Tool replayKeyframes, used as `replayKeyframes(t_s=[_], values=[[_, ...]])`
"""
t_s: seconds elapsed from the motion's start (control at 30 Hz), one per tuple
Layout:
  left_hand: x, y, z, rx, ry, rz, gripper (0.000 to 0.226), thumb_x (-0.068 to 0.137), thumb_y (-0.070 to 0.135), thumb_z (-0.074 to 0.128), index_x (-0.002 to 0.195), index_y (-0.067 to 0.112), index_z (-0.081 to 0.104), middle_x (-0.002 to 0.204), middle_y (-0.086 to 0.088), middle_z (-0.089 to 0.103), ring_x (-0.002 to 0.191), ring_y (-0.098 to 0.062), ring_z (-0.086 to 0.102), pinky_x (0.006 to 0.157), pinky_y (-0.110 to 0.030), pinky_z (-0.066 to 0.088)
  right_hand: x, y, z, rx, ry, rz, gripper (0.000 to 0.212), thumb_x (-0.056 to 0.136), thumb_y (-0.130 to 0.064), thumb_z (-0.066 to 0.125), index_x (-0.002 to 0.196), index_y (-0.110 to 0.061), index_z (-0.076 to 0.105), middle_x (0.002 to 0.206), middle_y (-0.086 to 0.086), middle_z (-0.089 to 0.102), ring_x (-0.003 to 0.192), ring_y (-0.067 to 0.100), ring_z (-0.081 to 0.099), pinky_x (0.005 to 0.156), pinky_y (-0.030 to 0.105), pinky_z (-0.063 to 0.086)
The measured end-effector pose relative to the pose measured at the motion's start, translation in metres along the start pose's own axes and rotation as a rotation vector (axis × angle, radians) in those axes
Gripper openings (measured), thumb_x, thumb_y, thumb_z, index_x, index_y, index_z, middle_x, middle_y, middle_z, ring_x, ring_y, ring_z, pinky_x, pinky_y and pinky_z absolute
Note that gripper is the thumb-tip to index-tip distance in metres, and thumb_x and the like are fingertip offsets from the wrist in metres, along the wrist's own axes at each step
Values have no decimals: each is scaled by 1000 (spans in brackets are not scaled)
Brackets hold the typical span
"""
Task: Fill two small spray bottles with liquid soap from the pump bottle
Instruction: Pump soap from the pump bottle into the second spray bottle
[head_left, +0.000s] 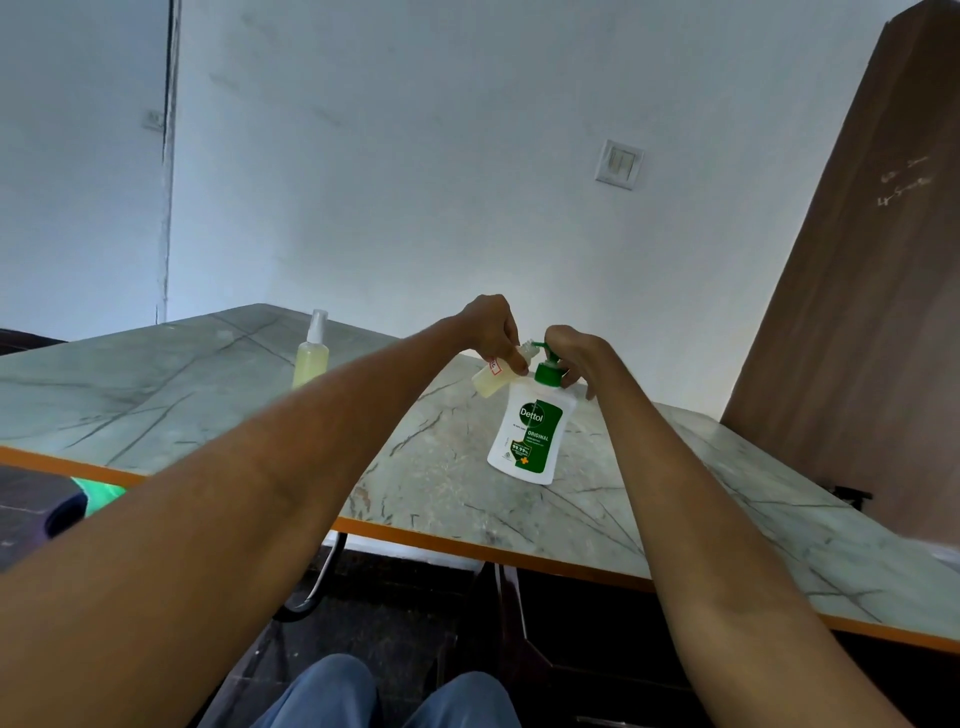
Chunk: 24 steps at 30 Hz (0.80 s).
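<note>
Left hand (491, 327): grip pinching an uncapped small spray bottle (497, 375), tilted toward the pump spout.
Right hand (569, 349): grip curled over the pump bottle (532, 431) head.
Second spray bottle (312, 353): upright, capped, at 10 o'clock on the surface (208, 395).

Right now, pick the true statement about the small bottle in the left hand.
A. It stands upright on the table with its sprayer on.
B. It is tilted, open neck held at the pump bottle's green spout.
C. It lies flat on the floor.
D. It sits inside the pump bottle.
B: the left hand holds the uncapped small bottle tilted, neck by the pump bottle spout.
</note>
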<state>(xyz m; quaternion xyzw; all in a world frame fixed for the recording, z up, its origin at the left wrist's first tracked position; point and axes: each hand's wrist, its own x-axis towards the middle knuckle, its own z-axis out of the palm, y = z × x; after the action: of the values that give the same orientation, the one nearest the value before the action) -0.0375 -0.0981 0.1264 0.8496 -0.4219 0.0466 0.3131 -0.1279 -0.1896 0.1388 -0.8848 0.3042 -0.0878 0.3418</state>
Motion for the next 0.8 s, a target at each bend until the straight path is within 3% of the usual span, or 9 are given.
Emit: replayKeyframes(t_s=[0.07, 0.17, 0.27, 0.37, 0.43, 0.57, 0.7, 0.8], values=[[0, 0, -1, 4, 5, 0, 40, 65, 26, 82, 94, 1, 72, 82, -5, 67, 65, -14, 57, 57, -13, 42, 1, -2, -1, -8, -5, -13, 19, 95, -11, 23, 104, -2, 37, 133, 18, 50, 108, 30, 53, 48, 31, 31], [1, 0, -2, 4, 17, 14, 39, 65, 27, 83, 93, 2, 73, 76, -4, 66, 58, -7, 53, 51, -9, 39, 2, -1, -3, 3, -4, -7, 20, 95, -11, 23, 105, -2, 37, 132, 18, 50, 120, 30, 51, 48, 32, 32], [1, 0, -1, 1, 15, 30, 38, 66, 26, 82, 94, 2, 73, 82, -5, 66, 56, -7, 50, 52, -11, 38, 7, -1, 0, 13, 0, -9, 23, 95, -14, 22, 103, -2, 41, 115, 15, 51, 111, 30, 53, 60, 35, 39], [2, -3, 2, 0, 5, 22, 38, 66, 26, 82, 93, 1, 73, 77, -7, 65, 56, -8, 51, 53, -12, 39, 16, 1, 2, -14, 5, 6, 29, 95, -20, 22, 87, -3, 45, 108, 17, 49, 96, 29, 51, 80, 38, 46], [1, -4, 1, -13, 6, 11, 37, 65, 26, 83, 92, 2, 73, 68, -3, 63, 54, -8, 51, 46, -6, 38, 14, 2, 4, -30, 7, 21, 31, 96, -20, 22, 89, -3, 46, 110, 17, 50, 103, 30, 52, 72, 35, 42], [1, -4, 2, -2, 8, 14, 37, 64, 27, 83, 90, 3, 74, 61, 5, 59, 47, -3, 50, 44, -4, 35, 11, 3, 1, -34, -3, 17, 34, 96, -16, 23, 117, 0, 44, 133, 19, 48, 122, 31, 49, 74, 37, 34], [1, -2, 1, -17, 14, 1, 36, 64, 25, 84, 89, 2, 73, 60, 3, 59, 49, -5, 50, 49, -10, 39, 12, 1, -1, -4, -30, 4, 20, 94, -13, 24, 106, -4, 37, 135, 18, 48, 122, 31, 49, 68, 36, 35], [2, -2, -1, -45, 32, 11, 35, 62, 25, 85, 86, 2, 74, 54, 7, 59, 43, -2, 51, 43, -3, 37, 11, 1, -3, -4, -31, 1, 20, 94, -14, 23, 104, -5, 38, 136, 18, 48, 122, 31, 49, 61, 36, 34]])
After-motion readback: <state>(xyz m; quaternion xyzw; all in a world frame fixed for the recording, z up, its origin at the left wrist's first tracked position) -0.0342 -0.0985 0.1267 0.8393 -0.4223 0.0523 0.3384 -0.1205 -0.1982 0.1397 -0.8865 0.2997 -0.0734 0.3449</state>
